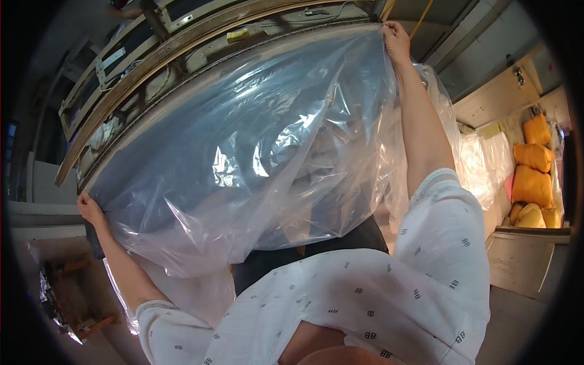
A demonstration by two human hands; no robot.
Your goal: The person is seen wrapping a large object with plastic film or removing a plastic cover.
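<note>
A wide sheet of clear plastic film [243, 158] stretches between my two hands, its upper edge running along a long frame. At the far right corner my right hand [397, 41] pinches the film's edge, arm reaching well forward. Lower on the left, my left hand [90, 208] grips the opposite corner with fingers closed. Between them the film hangs in loose, shiny folds down toward my lap. A bluish surface shows through it.
A long wooden and metal frame [115, 125] curves along the far side, with a small yellow block [238, 34] on it. Orange bundles [533, 184] are stacked on the right, beside more bunched plastic [485, 164]. A wooden stool-like object [76, 298] stands at lower left.
</note>
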